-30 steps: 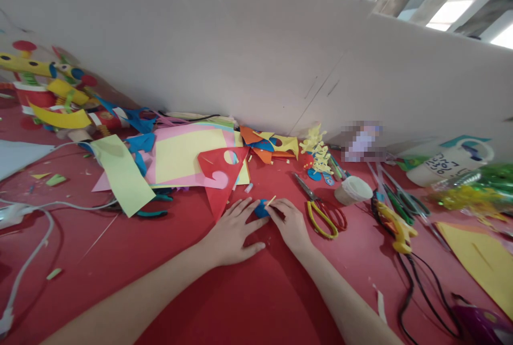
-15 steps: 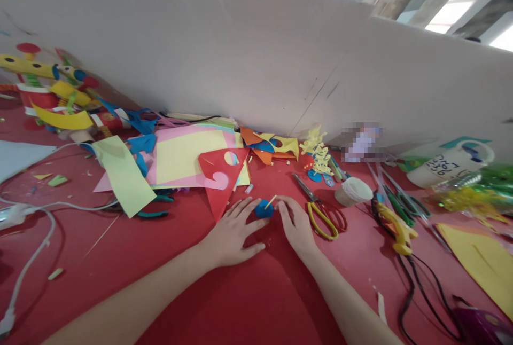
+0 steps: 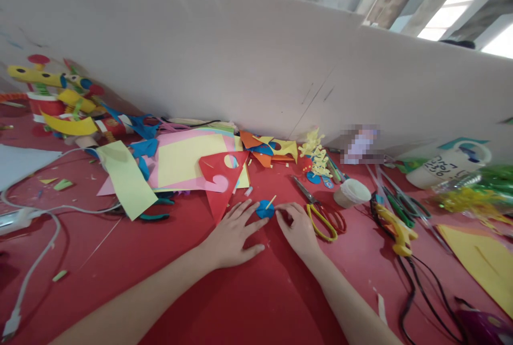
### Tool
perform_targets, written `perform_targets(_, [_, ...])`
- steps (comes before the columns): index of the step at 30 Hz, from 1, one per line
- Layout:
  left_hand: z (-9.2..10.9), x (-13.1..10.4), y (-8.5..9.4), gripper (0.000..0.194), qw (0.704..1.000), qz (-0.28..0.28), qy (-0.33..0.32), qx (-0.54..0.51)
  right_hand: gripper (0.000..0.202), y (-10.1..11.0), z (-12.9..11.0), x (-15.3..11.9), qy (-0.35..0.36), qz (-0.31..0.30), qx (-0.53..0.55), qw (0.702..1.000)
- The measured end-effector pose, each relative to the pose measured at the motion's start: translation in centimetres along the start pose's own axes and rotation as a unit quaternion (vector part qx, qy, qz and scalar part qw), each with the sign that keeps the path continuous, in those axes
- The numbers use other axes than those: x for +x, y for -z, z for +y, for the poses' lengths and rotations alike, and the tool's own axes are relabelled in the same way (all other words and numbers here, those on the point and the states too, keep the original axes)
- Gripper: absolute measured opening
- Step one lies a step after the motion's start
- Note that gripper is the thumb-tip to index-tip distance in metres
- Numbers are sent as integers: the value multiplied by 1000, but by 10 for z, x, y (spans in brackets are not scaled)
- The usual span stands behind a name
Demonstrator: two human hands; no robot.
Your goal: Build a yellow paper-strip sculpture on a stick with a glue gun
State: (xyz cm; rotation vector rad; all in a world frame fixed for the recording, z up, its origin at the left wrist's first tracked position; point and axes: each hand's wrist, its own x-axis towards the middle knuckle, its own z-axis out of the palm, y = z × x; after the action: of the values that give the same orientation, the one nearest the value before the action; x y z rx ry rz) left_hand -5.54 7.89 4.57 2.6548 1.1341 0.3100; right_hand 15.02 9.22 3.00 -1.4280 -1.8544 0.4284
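A small blue disc lies on the red table, with a thin pale stick slanting up from it. My left hand rests flat on the table to the disc's left, fingers spread, its fingertips at the disc's edge. Just right of the disc is my right hand, its fingers curled with the index finger and thumb near each other; no object shows between them. Scissors with yellow and red handles lie to the right of my right hand.
Red foam and yellow sheets lie behind my left hand. A white cup, a yellow glue gun with a black cord and a white tub stand or lie rightward. Toy figures stand far left.
My right hand has drawn back slightly to the right, away from the stick. My left hand stays beside the disc. The camera view has shifted a little.
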Motion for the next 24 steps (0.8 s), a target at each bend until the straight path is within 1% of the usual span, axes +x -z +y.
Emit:
perform_targets(5, [1, 0, 2, 57, 1000, 11, -1, 2, 19, -2, 2, 0, -8, 0, -1, 1000])
perform_targets(8, [2, -1, 3, 56, 1000, 30, -5, -5, 21, -3, 1, 1, -15, 15, -10, 1000])
perform_targets(11, [3, -3, 3, 49, 996, 87, -5, -23, 25, -2, 0, 0, -21, 33, -14, 999])
perform_targets(14, [0, -3, 8, 28, 985, 166, 20, -52, 38, -1, -3, -3, -30, 34, -36, 998])
perform_targets(16, [-5, -2, 19, 17, 975, 208, 53, -59, 46, 0, -5, -6, -25, 33, -54, 998])
perform_targets(18, [-15, -4, 36, 18, 964, 245, 100, -37, 48, 1, -7, -8, -14, 34, -64, 997])
perform_targets(20, [-29, -10, 59, 17, 954, 250, 167, 0, 49, 1, -8, -9, -5, 33, -70, 997])
perform_targets(21, [-36, -15, 71, 15, 949, 241, 203, 20, 49, 1, -8, -9, -3, 32, -72, 997])
perform_targets(23, [-51, -30, 94, 22, 927, 218, 294, 84, 48, 1, -8, -9, -2, 32, -75, 997])
perform_targets(24, [-58, -39, 103, 27, 921, 182, 321, 126, 48, 1, -8, -9, -2, 31, -76, 997])
